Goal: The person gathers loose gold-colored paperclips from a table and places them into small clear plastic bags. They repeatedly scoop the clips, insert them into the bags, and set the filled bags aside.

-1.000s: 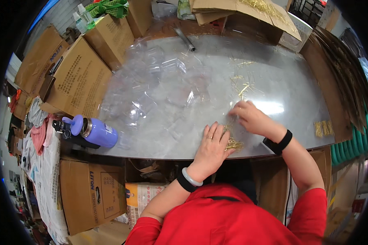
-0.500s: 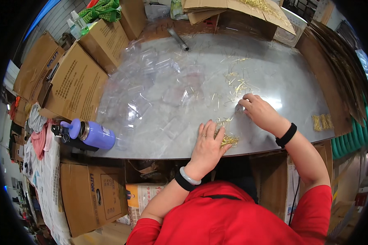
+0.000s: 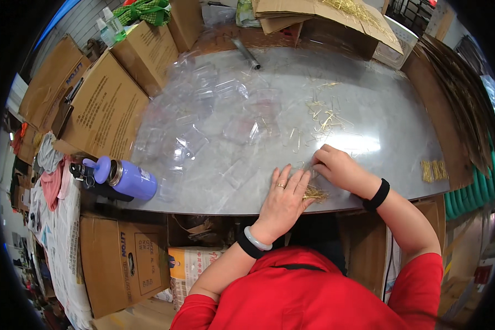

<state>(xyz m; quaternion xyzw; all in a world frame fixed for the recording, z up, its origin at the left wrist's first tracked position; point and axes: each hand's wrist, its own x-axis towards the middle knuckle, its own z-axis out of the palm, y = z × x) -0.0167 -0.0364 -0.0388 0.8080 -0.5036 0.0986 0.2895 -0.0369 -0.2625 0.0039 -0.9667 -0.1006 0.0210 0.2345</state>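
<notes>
The left hand (image 3: 283,204) lies back-up at the table's (image 3: 396,121) near edge, fingers extended close together toward the far side, thumb slanting right against a small pile of gold wire hooks (image 3: 316,193). Its palm and part of the pile are hidden, so whether it grips any cannot be told. The right hand (image 3: 336,168) reaches in from the right, wrist bent, fingers curled and tips drawn together just beside the left fingertips; whether they pinch a hook is too small to make out. Loose hooks (image 3: 325,121) lie scattered farther off, some washed out by glare. Both upper arms disappear into red sleeves (image 3: 415,289).
</notes>
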